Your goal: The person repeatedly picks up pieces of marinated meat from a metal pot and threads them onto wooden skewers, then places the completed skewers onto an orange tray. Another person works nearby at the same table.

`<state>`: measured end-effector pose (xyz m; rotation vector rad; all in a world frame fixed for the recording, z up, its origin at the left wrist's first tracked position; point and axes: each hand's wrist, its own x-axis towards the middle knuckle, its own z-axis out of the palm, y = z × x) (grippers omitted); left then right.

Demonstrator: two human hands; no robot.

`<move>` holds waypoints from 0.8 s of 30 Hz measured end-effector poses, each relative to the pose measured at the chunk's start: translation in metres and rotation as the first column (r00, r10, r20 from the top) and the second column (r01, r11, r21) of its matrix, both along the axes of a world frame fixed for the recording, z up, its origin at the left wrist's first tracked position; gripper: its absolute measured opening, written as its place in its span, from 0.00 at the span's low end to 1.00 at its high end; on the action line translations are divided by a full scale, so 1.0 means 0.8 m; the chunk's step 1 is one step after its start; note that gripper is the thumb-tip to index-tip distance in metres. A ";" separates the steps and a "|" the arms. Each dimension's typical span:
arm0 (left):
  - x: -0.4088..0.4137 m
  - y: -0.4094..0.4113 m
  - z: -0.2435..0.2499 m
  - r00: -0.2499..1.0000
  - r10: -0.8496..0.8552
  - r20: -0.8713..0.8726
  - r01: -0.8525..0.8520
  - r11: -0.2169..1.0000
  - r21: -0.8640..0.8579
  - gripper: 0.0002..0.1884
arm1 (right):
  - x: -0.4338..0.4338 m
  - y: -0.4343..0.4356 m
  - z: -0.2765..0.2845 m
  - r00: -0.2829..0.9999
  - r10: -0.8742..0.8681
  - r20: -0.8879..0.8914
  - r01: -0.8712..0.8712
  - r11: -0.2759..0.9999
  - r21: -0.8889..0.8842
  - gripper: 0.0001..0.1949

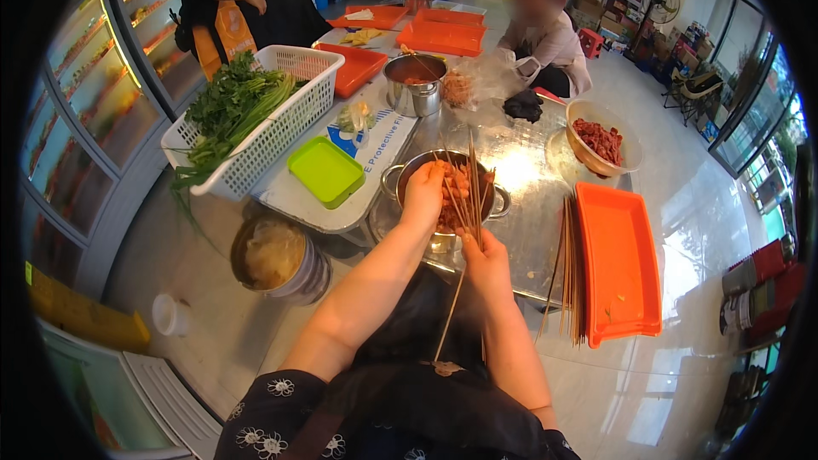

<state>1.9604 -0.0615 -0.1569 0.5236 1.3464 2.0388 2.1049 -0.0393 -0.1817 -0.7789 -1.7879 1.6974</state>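
Note:
Directly before me a two-handled steel pot (pixel 501 200) holds pieces of reddish marinated meat (pixel 449 216). My left hand (pixel 424 190) is over the pot's left side, its fingers closed on pieces of meat by the skewers. Several thin skewers (pixel 474 195) are gripped in my right hand (pixel 488 257) at the pot's near rim. Their upper parts cross above the pot, and one long skewer hangs down towards my lap. Which pieces are threaded on a skewer is hard to tell.
On the right, an orange tray (pixel 620 262) lies beside a row of loose skewers (pixel 571 275). Behind it stands a bowl of red meat (pixel 597 142). A green tray (pixel 326 171) and a white basket of greens (pixel 281 121) are at left. Another person (pixel 543 45) crouches across the table.

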 end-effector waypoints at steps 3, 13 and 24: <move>-0.004 -0.002 0.004 0.999 -0.008 -0.046 0.009 1.000 0.021 0.13 | 0.002 0.007 -0.003 0.999 0.035 0.021 -0.035 0.999 -0.018 0.10; 0.010 -0.007 -0.001 0.989 0.075 0.126 -0.090 0.989 0.116 0.16 | 0.015 0.001 0.028 0.969 0.200 -0.144 -0.232 0.937 -0.262 0.21; 0.019 -0.006 0.003 0.837 -0.362 0.411 0.288 0.929 0.232 0.12 | 0.013 -0.002 0.044 0.973 0.159 -0.167 -0.202 0.935 -0.291 0.22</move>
